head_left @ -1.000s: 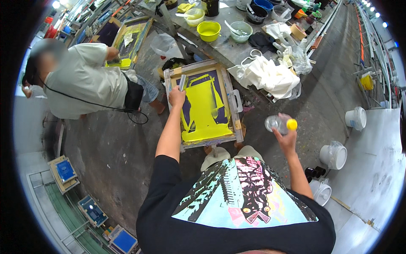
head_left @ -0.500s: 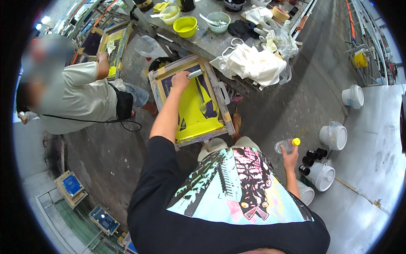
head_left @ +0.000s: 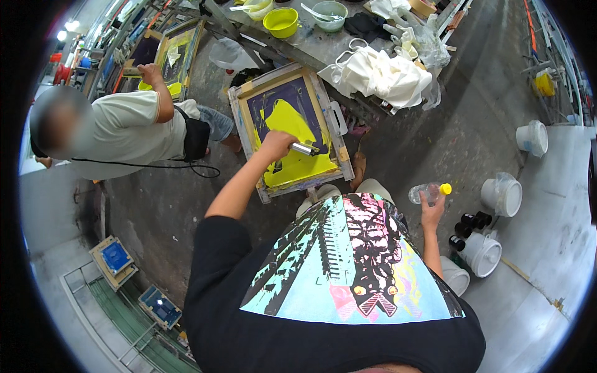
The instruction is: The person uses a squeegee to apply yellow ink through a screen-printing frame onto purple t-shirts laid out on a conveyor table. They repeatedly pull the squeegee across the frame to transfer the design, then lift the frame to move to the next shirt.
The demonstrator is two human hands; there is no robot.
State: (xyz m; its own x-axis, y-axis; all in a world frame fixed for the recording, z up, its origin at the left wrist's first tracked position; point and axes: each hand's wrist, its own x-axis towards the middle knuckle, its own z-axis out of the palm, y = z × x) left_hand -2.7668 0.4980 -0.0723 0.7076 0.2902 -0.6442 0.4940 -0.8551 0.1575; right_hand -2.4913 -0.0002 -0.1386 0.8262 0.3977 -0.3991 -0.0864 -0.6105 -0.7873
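Observation:
My left hand (head_left: 278, 146) is closed around a squeegee with a silver metal handle (head_left: 305, 149). It is over the near half of a wooden-framed printing screen (head_left: 241, 115), whose dark purple mesh shows at the far end and sides. Bright yellow ink (head_left: 291, 118) covers much of the mesh, thickest toward me. The squeegee's blade is mostly hidden by my hand. Out to the right, my right hand (head_left: 431, 210) grips a clear plastic bottle (head_left: 424, 193) with a yellow cap, held lying sideways, well apart from the screen.
A worktable (head_left: 295, 53) ahead carries a yellow bowl (head_left: 281, 23), a pale bowl (head_left: 328, 17) and crumpled white cloth (head_left: 382, 78). At left a co-worker (head_left: 134, 124) stands by another yellow-inked screen (head_left: 180, 53). White buckets (head_left: 501, 196) and dark bottles line the right wall.
My left hand has drawn the squeegee from the screen's far part toward its near end, and the yellow ink patch has changed shape. The bottle stays in my right hand. The co-worker's arm has shifted.

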